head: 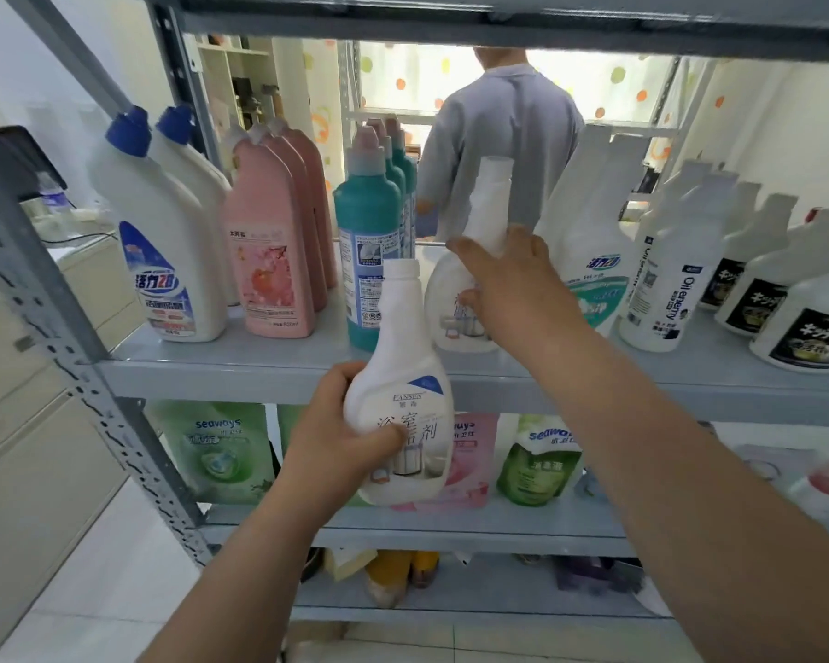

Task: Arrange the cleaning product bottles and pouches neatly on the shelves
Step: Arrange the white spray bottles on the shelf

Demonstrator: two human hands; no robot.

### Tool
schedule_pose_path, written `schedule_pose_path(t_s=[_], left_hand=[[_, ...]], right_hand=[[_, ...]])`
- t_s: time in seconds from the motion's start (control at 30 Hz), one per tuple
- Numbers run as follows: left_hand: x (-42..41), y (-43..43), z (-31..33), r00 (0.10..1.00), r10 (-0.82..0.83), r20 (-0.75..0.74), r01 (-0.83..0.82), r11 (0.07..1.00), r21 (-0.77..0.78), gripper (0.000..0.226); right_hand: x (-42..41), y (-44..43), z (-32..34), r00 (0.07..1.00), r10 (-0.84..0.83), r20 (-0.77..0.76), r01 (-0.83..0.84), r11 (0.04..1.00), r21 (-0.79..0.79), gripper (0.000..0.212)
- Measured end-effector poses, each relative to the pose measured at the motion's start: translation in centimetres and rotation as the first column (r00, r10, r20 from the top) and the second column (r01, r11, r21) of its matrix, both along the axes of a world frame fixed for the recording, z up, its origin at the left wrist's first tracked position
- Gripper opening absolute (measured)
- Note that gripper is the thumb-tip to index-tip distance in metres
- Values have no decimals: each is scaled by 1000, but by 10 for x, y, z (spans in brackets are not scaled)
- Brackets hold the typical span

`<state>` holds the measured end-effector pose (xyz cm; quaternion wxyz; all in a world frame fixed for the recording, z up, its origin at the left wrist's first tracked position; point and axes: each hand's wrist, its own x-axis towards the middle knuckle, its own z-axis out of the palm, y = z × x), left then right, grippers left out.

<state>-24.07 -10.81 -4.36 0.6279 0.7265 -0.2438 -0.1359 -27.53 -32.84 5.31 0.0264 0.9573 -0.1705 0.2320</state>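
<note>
Grey metal shelving fills your view; its middle shelf (pixel 269 346) carries rows of bottles. Your right grip (pixel 508 284) wraps the shoulder of an upright white bottle (pixel 486 198) standing beside the teal bottles (pixel 367 232). Your left grip (pixel 336 437) holds a matching bottle (pixel 403 390), neck up, in front of and just below that shelf's edge.

Tilted white capless bottle (pixel 403 399) before shelf (pixel 259 349) edge; twin bottle (pixel 453 299) standing on shelf.
</note>
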Motion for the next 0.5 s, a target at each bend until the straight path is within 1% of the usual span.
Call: schedule_pose_path(t_s=[0.1, 0.23, 0.43, 0.5], left_hand=[[0, -2, -1, 1000, -5, -23, 5, 1000, -15, 53], [1, -5, -1, 999, -11, -53, 9, 1000, -27, 53], [4, -12, 3, 999, -21, -47, 21, 1000, -18, 52], [4, -14, 4, 998, -22, -55, 20, 999, -28, 51]], right_hand=[[23, -8, 1, 999, -39, -9, 39, 999, 7, 61], [48, -24, 4, 998, -52, -18, 53, 997, 63, 61], [68, -34, 6, 999, -40, 9, 38, 981, 188, 55], [69, -36, 4, 1000, -17, 5, 15, 963, 271, 56]])
